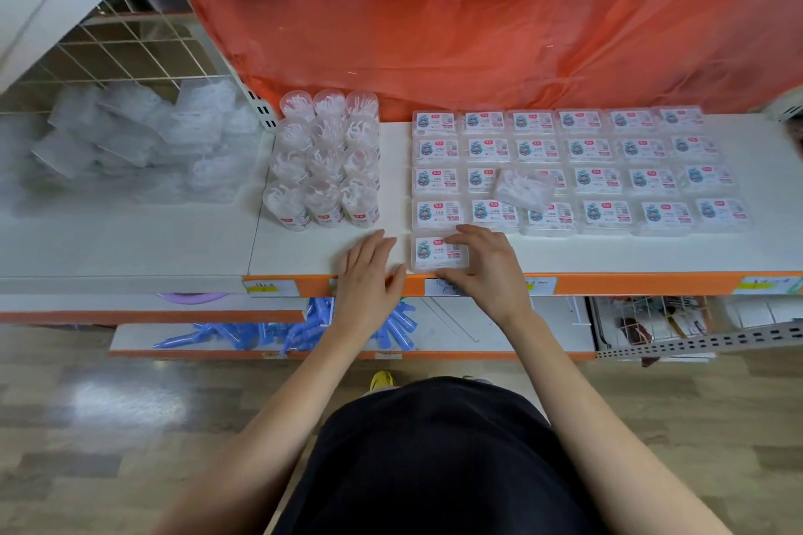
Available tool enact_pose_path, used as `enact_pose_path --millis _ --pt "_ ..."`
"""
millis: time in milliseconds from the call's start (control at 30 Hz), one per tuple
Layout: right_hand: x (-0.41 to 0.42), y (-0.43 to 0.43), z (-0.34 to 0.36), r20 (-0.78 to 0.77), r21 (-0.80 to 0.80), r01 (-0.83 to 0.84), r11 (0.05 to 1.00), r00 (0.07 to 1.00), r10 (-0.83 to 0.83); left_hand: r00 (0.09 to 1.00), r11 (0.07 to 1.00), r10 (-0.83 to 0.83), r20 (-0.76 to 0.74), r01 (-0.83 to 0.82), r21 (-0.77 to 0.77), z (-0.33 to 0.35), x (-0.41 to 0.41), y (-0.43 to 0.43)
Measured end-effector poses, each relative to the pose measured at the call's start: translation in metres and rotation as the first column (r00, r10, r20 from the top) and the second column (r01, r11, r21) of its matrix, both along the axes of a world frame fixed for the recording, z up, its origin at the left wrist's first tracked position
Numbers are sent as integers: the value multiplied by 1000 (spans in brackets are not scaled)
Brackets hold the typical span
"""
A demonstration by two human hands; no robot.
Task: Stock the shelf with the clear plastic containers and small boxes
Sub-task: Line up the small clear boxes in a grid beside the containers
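While the right hand [482, 269] pinches the small box [434, 254] between bent fingers and thumb near the front edge of the shelf [304, 248], the left hand [369, 269] lies flat beside it, holding nothing. The person should square it beneath the box above [436, 214], with edges aligned.

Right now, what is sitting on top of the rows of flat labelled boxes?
One clear box lies tilted on the flat labelled boxes, across the third and fourth rows. The labels beneath it are partly covered, so I cannot tell exactly how many boxes it rests on.
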State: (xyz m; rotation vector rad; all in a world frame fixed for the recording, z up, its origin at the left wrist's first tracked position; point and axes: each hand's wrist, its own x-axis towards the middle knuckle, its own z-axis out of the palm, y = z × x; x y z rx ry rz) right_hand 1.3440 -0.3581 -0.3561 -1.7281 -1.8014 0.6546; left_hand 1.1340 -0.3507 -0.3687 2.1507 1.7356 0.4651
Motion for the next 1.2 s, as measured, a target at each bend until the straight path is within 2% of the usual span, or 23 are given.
enact_pose_path --millis 333,1000,1067,1200 --pt "-7 -6 -12 -6 8 6 1000 1000 -6 985 1000 -5 -173 8 16 -13 -1 -1" --pt "-5 -11 -18 -8 27 62 998 998 -61 991 999 38 -129 -35 22 -10 3 -3" --pt "1 -9 -13 -58 58 106 993 993 -103 992 999 33 -119 -32 13 -9 3 -3" --pt "22 3 8 -298 164 329 930 915 -271 998 999 14 -57 -16 -41 -7 1 0"
